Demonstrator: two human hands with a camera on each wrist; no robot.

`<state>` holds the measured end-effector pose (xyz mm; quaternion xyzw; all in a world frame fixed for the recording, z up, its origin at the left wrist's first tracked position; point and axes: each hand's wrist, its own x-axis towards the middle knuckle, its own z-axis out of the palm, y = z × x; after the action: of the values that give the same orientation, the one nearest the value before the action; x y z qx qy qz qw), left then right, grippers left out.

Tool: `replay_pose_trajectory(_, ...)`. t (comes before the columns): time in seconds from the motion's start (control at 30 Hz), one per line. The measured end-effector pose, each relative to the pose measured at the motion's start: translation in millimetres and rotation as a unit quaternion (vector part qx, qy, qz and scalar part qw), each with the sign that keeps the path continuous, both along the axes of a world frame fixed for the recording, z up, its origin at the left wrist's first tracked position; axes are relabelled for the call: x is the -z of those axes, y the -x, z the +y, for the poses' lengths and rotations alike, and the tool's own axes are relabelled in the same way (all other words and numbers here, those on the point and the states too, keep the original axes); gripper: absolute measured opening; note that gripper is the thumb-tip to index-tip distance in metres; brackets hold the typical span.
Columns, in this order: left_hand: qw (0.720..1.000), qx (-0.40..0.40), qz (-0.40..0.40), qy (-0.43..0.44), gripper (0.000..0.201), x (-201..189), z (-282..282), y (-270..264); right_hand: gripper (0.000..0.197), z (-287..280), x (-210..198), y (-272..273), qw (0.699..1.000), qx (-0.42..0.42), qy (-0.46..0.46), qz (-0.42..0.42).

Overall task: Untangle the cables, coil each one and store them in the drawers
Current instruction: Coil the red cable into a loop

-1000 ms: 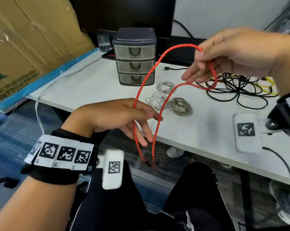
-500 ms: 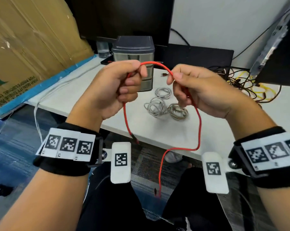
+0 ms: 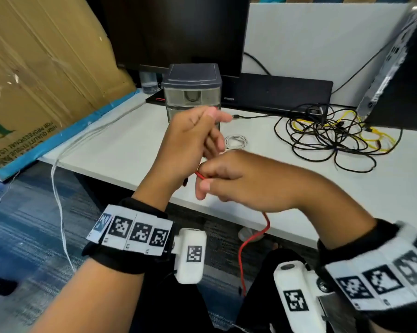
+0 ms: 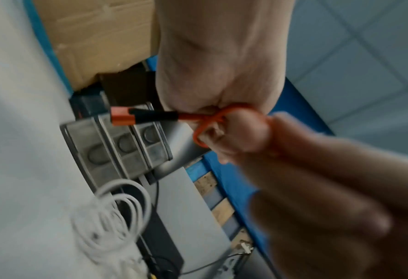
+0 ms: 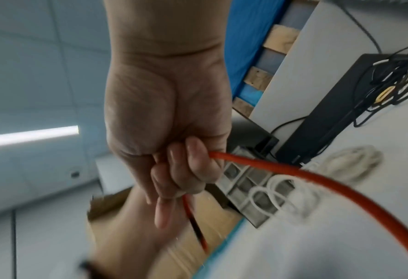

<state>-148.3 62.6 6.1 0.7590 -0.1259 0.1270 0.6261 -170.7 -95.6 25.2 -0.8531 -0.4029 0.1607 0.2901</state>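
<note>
A red cable (image 3: 250,239) runs between both hands over the table's front edge, and its free end hangs toward my lap. My left hand (image 3: 190,140) is raised with the cable looped round its fingers. The left wrist view shows the red cable (image 4: 205,120) wound there, with its orange and black plug (image 4: 126,118) sticking out. My right hand (image 3: 217,179) sits just in front and grips the red cable (image 5: 317,179). The grey three-drawer unit (image 3: 191,92) stands behind the hands with its drawers closed.
A coiled white cable (image 3: 236,141) lies near the drawers, partly hidden by my hands. A tangle of black and yellow cables (image 3: 334,133) spreads at the right back of the white table (image 3: 121,150). Cardboard (image 3: 46,75) leans at the left. A monitor and a black device stand behind.
The hands have come together: my right hand dropped down-left in front of the left. The wide red loop between them is gone, and cable now sits round the left fingers.
</note>
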Motion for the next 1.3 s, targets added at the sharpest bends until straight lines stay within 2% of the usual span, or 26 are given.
replay_pose_trajectory(0.03,1.000,0.016,-0.003,-0.019,0.039,3,2,1,0.019,-6,-7,-1,0.999,0.002,-0.033,-0.007)
replay_pose_trajectory(0.1,0.995,0.084,0.039,0.027,0.047,9,6,5,0.018,-20,-19,-6,0.992,0.032,-0.120,-0.014)
replay_pose_trajectory(0.2,0.949,0.252,0.116,0.152,0.050,10,11,11,0.025,-39,-16,-21,0.964,0.118,-0.240,-0.014)
replay_pose_trajectory(0.23,0.931,0.291,0.118,0.188,0.046,9,12,12,0.029,-41,-9,-25,0.955,0.143,-0.259,-0.003)
replay_pose_trajectory(0.3,0.913,0.319,0.092,0.237,0.041,7,13,10,0.035,-36,7,-28,0.944,0.169,-0.277,0.062)
replay_pose_trajectory(0.37,0.915,0.292,0.072,0.269,0.043,4,10,9,0.036,-26,21,-24,0.937,0.160,-0.272,0.149)
replay_pose_trajectory(0.43,0.931,0.229,0.055,0.279,0.042,4,4,7,0.035,-15,31,-17,0.947,0.135,-0.220,0.192)
replay_pose_trajectory(0.5,0.953,0.164,0.043,0.252,0.037,5,0,3,0.033,-8,37,-10,0.975,0.097,-0.119,0.162)
replay_pose_trajectory(0.57,0.980,0.120,0.030,0.158,0.032,7,-1,0,0.032,-7,33,-6,0.988,0.063,-0.057,0.127)
replay_pose_trajectory(0.67,0.994,0.093,0.043,0.039,0.033,9,4,0,0.033,-17,14,-10,0.979,0.078,-0.132,0.135)
replay_pose_trajectory(0.77,0.988,0.138,0.064,0.023,0.031,7,7,2,0.030,-30,-4,-23,0.964,0.125,-0.206,0.116)
replay_pose_trajectory(0.8,0.985,0.159,0.069,0.020,0.036,6,6,3,0.030,-31,-7,-26,0.959,0.141,-0.222,0.102)
replay_pose_trajectory(0.87,0.977,0.193,0.081,0.042,0.047,3,5,5,0.033,-29,-3,-34,0.946,0.164,-0.264,0.091)
replay_pose_trajectory(1.0,0.956,0.238,0.079,0.152,0.040,8,7,4,0.031,-14,11,-38,0.913,0.191,-0.333,0.140)
replay_pose_trajectory(1.1,0.945,0.225,0.050,0.230,0.039,7,2,4,0.030,-5,20,-34,0.900,0.208,-0.344,0.168)
replay_pose_trajectory(1.2,0.944,0.163,0.033,0.285,0.037,-1,-5,4,0.034,-1,27,-25,0.921,0.192,-0.281,0.188)
replay_pose_trajectory(1.23,0.956,0.120,0.026,0.268,0.035,-4,-6,3,0.034,-1,26,-21,0.937,0.175,-0.239,0.188)
replay_pose_trajectory(1.3,0.983,0.045,0.009,0.179,0.033,-6,-7,1,0.034,-2,19,-15,0.961,0.140,-0.165,0.175)
